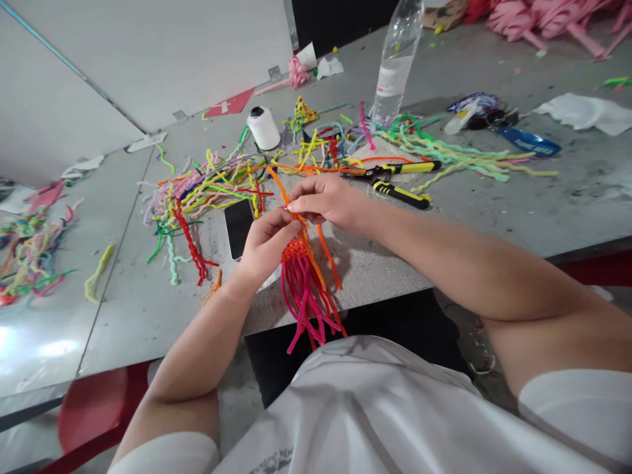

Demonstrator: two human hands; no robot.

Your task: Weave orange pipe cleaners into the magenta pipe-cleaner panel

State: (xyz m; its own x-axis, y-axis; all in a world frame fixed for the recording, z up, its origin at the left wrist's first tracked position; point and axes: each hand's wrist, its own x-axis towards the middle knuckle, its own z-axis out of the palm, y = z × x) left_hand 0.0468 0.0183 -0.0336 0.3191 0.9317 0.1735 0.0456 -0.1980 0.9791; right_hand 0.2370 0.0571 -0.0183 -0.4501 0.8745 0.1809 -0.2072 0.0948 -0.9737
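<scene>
A woven piece of orange and pink pipe cleaners point(295, 250) hangs over the table's near edge, its loose pink strands point(309, 296) dangling toward my lap. My left hand point(269, 243) grips the upper part of this weave, thumb and fingers closed. Just above it, my right hand point(323, 201) pinches an orange pipe cleaner point(279, 185), which sticks up past the fingertips. The fingertips of both hands nearly meet. Another orange strand point(329, 257) hangs down on the right. What lies under my fingers is partly hidden.
A phone point(238, 227) lies left of my hands. Yellow-and-black pliers point(395, 181) rest to the right. Behind are a pile of coloured pipe cleaners point(207, 184), a white thread spool point(264, 128), a plastic bottle point(395, 72), keys with a blue tag point(528, 140) and pink paper-like flowers point(543, 20).
</scene>
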